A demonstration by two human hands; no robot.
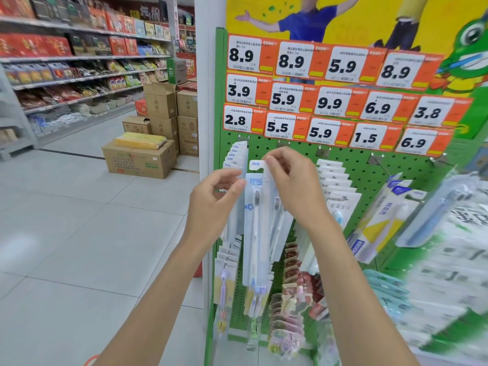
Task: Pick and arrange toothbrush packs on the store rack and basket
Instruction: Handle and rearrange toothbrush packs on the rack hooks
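A long white-and-blue toothbrush pack (254,228) hangs upright in front of the green pegboard rack (364,173). My right hand (289,180) pinches its top hang tab, marked NEW, near a peg. My left hand (215,202) has its fingers curled at the pack's left edge, thumb against it. More packs of the same kind (235,157) hang on the peg to the left. Another row of white packs (334,178) hangs to the right. No basket is in view.
Orange price tags (330,101) cover the rack's upper part. Smaller colourful packs (290,291) hang lower down, and boxed toothbrushes (380,220) hang at the right. Cardboard boxes (142,157) stand on the tiled aisle floor at left, beside stocked shelves (79,62).
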